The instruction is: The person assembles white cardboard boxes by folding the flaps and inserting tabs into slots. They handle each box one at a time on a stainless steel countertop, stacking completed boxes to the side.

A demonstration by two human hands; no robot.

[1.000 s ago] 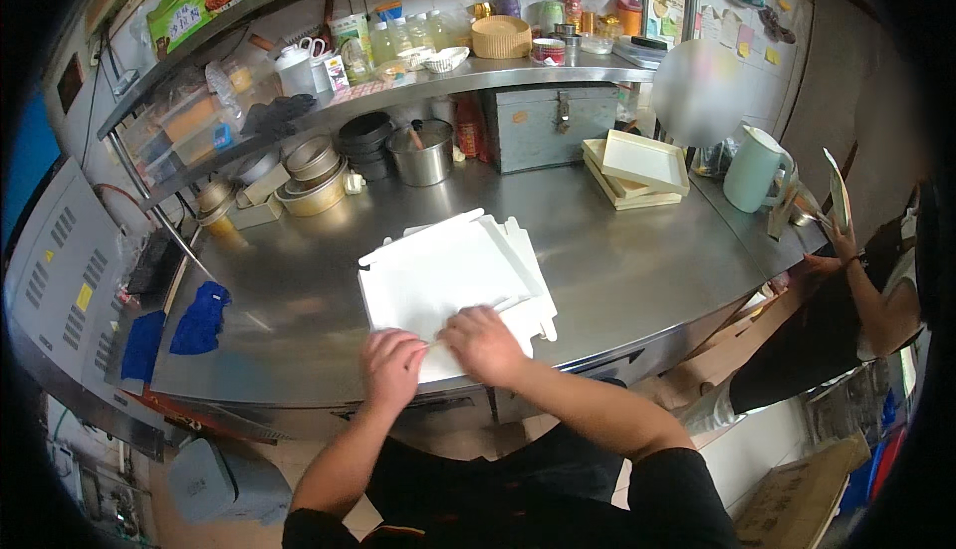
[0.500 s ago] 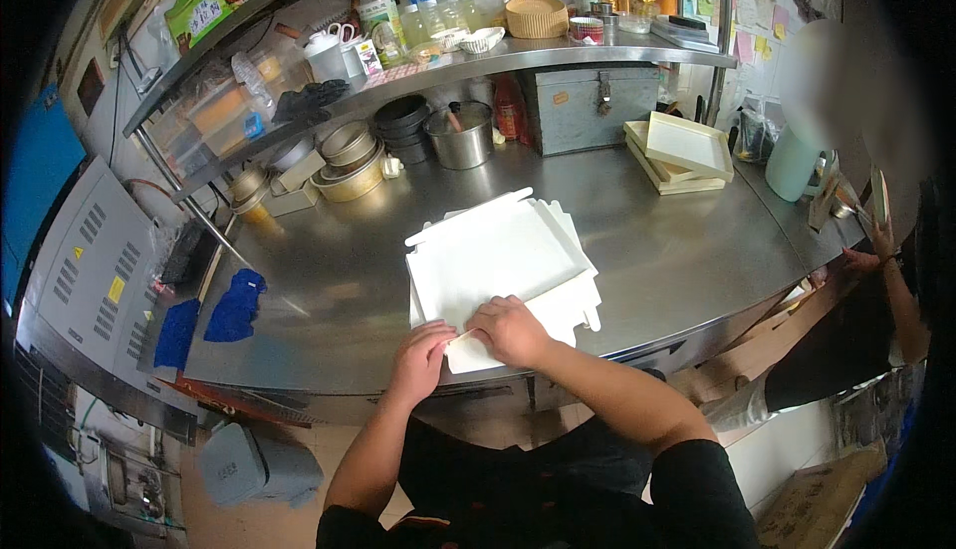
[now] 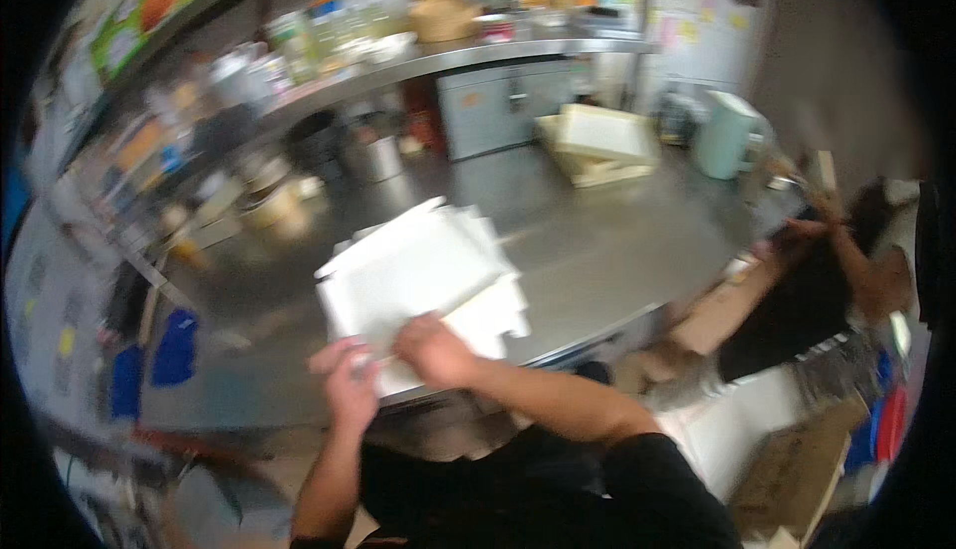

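Note:
A stack of white die-cut cardboard sheets (image 3: 408,260) lies on the steel worktop in front of me. The top sheet has its far and near edges folded up, like a shallow tray. My right hand (image 3: 438,352) is closed on the near folded edge, close to the left corner. My left hand (image 3: 349,382) is just left of it, at that same corner. Motion blur smears its fingers, so I cannot make out their grip.
Cream trays (image 3: 602,146) are stacked at the back right beside a grey metal box (image 3: 488,111). A green jug (image 3: 725,136) stands farther right, near another person's arm (image 3: 846,240). Pots and tins line the back left. Blue cloths (image 3: 175,348) lie at the left edge.
The whole view has swung right and blurred, so the worktop sits farther left in it. My left hand has come slightly away from the right hand at the sheet's corner.

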